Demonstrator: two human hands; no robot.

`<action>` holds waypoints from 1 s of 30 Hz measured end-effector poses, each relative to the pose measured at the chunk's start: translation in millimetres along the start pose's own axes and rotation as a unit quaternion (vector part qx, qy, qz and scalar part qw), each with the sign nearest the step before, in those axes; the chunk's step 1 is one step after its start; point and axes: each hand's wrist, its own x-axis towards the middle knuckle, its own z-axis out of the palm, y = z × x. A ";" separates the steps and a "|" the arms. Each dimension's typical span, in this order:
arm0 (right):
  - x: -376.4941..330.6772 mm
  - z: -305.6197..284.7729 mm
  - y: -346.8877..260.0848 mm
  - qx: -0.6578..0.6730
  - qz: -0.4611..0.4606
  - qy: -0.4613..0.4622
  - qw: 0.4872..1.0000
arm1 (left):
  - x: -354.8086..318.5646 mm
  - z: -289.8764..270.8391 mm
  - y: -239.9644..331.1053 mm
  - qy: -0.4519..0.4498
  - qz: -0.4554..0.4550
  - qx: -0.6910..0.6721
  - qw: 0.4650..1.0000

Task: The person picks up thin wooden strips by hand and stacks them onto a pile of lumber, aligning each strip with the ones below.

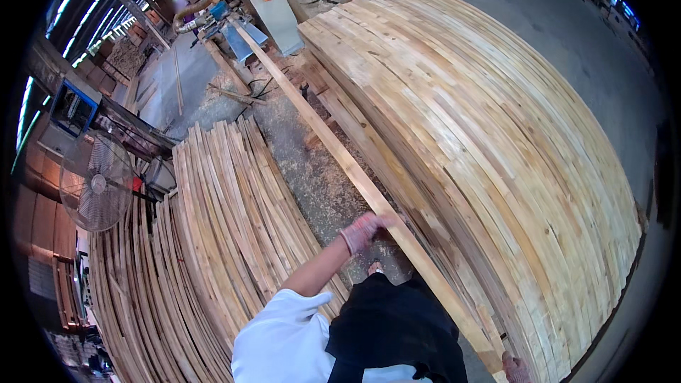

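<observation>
A long, narrow wooden board (340, 152) slants from the far machine down to the lower right. My left hand (365, 232), in a pinkish-white work glove, is closed on the board's left edge around its middle. At the lower rim my right hand (516, 367) is at the board's near end, its fingers curled against the side; part of this hand is cut off by the picture's edge. The board's far end reaches the metal bed (245, 41) of a woodworking machine (218, 10) with a hose.
A wide stack of planks (461, 106) lies close on the right. More long strips (227, 198) are piled on the left, beside a standing fan (98, 183). Sawdust (323, 184) covers the floor between. A pale cabinet (269, 3) stands by the machine; a person (180, 1) is far behind.
</observation>
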 end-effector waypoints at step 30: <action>44.3 75.4 -336.9 -0.305 -0.223 0.001 0.926 | -12.3 -69.8 28.1 0.159 0.127 -0.065 0.977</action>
